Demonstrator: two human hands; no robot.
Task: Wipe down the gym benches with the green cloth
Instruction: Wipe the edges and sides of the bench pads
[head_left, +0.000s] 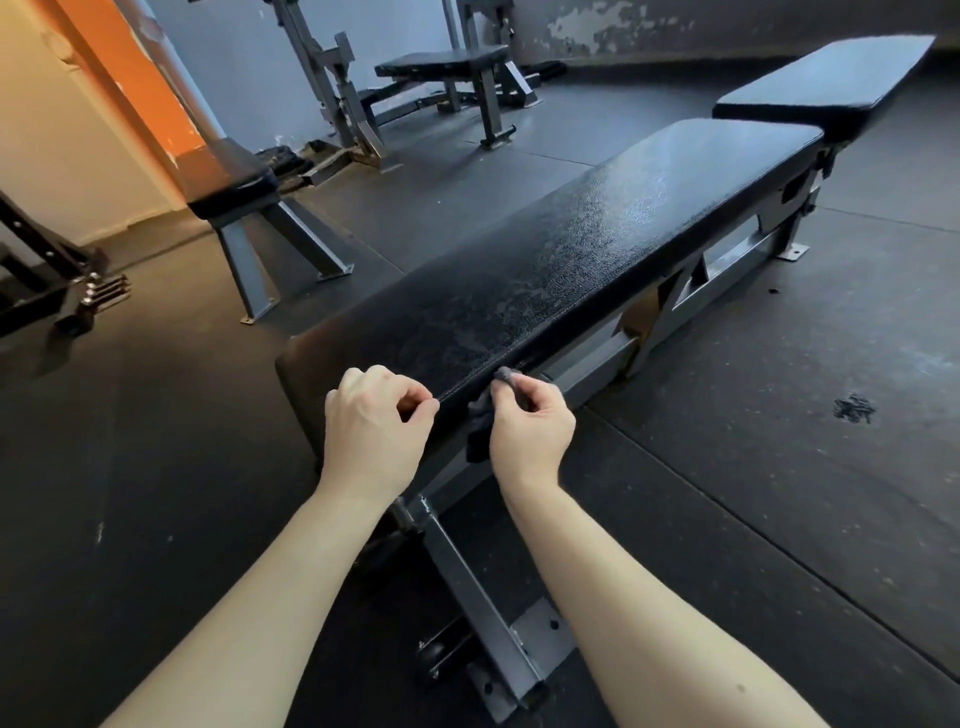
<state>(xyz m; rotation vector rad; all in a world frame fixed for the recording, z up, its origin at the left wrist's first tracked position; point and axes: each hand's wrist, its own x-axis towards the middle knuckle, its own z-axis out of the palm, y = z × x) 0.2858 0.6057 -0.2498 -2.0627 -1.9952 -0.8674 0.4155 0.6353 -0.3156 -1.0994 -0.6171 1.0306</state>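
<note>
Dim, soft light, faint sheen on the bench pad (597, 244); wide-angle bending at edges.

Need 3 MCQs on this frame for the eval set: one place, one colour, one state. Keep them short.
1. Where is the cloth?
A. On the floor
B. On top of the far bench
C. Against the side edge of the near bench, at its near end

2. What colour is the near bench's pad?
A. Red
B. Black
C. White

3. What is the right hand doing?
A. Pinching the cloth
B. Lying flat and open on the pad
C. Hanging free, away from the bench

Key:
1 C: the cloth sits at the pad's edge seam, by the near end.
2 B: the textured upholstery is black.
3 A: thumb and forefinger close on the cloth's top fold.
</note>
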